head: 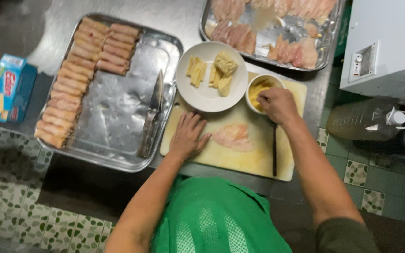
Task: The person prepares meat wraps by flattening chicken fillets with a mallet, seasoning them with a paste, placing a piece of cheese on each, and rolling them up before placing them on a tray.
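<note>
Scanning left to right: blue box (pixel 9 88) at far left on dark counter, well apart from everything. Then big steel tray (pixel 118 117) with meat rolls (pixel 78 70) lined along its left and top, bare middle; knife (pixel 152 115) lying along tray's right rim, blade pointing away from body. Left hand (pixel 187 136) flat on cutting board (pixel 254 159), fingers (pixel 191 122) spread, holding nothing, pressed near board's left edge. Raw fillet (pixel 233 137) just right of that hand, thumb tip nearly touching; long axis roughly left-right, flat on board. Plate (pixel 210 77) of yellow sticks and slices above, overlapping board's far edge. Right hand (pixel 277 104) over small bowl (pixel 262 89) of yellow shreds, fingers bunched downward into bowl, pinch contents hidden — can't tell. Left hand nearer fillet; right hand up and right of it. Dark thin utensil (pixel 274 150) lying front-to-back right of fillet. Free board space below and right of fillet. Second tray (pixel 326 51) with raw fillets at top right. Oil bottle (pixel 371 122) on floor far right.
</note>
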